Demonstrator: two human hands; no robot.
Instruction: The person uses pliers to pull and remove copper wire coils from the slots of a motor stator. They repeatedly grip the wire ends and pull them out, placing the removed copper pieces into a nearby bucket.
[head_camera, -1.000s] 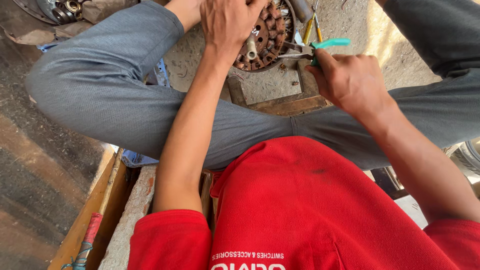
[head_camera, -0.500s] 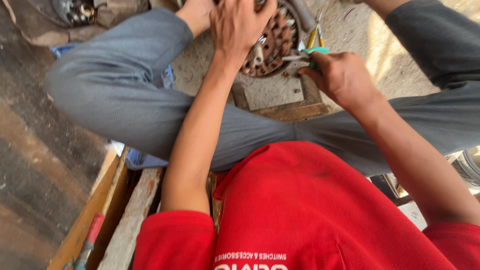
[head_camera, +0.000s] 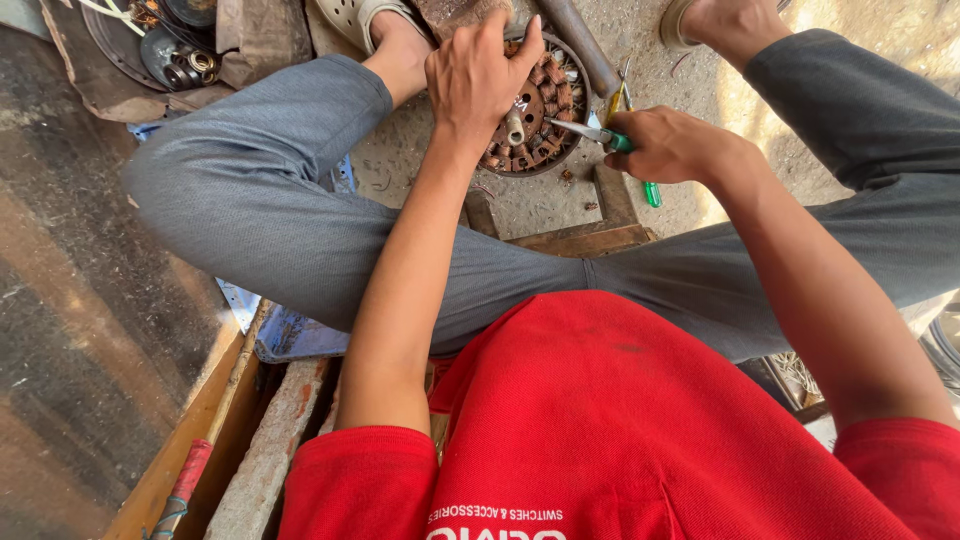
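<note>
Looking straight down over a red shirt (head_camera: 590, 430) and grey trousers (head_camera: 270, 210), knees spread wide, work sitting on the ground between the legs. Centre of it all: a round motor stator (head_camera: 530, 120), rusty-brown coils ringed around a pale hub in the middle, resting on a wooden frame (head_camera: 590, 235) laid on the sandy ground.

Left hand (head_camera: 480, 70) is clamped down over the top-left of the stator, fingers curled over its rim, thumb side toward the hub, so it's gripping the stator itself, steadying it. Right hand (head_camera: 675, 145) is closed tight round a pair of green-handled pliers (head_camera: 610, 140); metal nose points left, tip right at the coils on the stator's right side (touching or just short of the winding? can't tell, too small at this res.). One green handle end pokes out below the fist.

Behind the pliers, a yellow-handled tool (head_camera: 614, 100) lies near the stator's right edge, prob. a screwdriver, partly hidden by the hand. A dark metal pipe (head_camera: 585, 45) runs diagonally past the stator's upper right.

Feet at top: left one in a pale sandal (head_camera: 355, 15), other foot near the top-right edge. Top-left corner, well apart from the work: more motor parts (head_camera: 175, 50) with shiny rings. Lower left, a wooden plank (head_camera: 190, 440) edge beside a blue sheet (head_camera: 300, 335).
</note>
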